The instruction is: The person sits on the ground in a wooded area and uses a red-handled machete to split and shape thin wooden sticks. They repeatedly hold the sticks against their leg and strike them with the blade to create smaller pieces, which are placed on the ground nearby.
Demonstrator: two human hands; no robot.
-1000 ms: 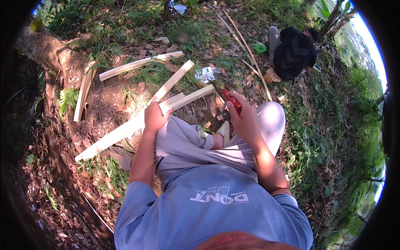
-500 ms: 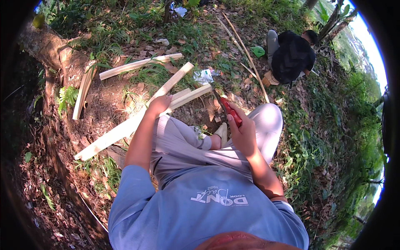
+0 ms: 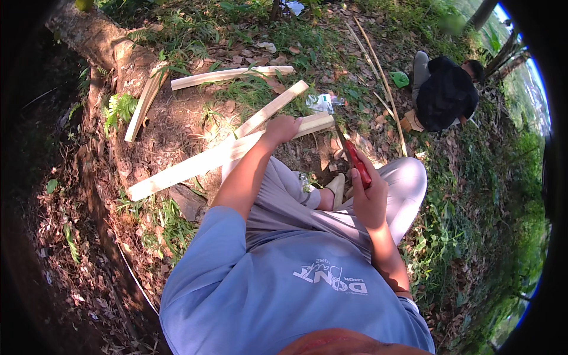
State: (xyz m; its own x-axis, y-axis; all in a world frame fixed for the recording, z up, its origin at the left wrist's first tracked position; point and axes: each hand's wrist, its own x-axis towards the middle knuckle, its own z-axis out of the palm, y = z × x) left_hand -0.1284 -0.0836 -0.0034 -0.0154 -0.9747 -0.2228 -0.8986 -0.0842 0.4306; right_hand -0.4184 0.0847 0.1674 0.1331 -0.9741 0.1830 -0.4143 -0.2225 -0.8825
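My left hand (image 3: 283, 129) is closed around a bundle of long pale bamboo or wood strips (image 3: 192, 170), close to its right-hand end. The bundle slants across in front of my left knee, its other end low at the left. In my right hand (image 3: 370, 198) is a cutting tool with a red handle (image 3: 362, 165) and a narrow dark blade. The blade points up toward the bundle's end; whether it touches is too small to tell. Another pale strip (image 3: 273, 107) lies behind my left hand, crossing the bundle.
More pale strips (image 3: 231, 75) rest on the ground ahead, and others (image 3: 146, 105) lean by a tree trunk (image 3: 127, 53). A white packet (image 3: 320, 103) lies beyond the bundle. Long thin poles (image 3: 384, 80) stretch away on the right, near a crouching person (image 3: 444, 94) and a green bag (image 3: 400, 79).
My left hand has shifted along the bundle toward its right-hand end. The whole view has swung, so the scene sits farther right. My right hand keeps its hold on the red-handled tool.
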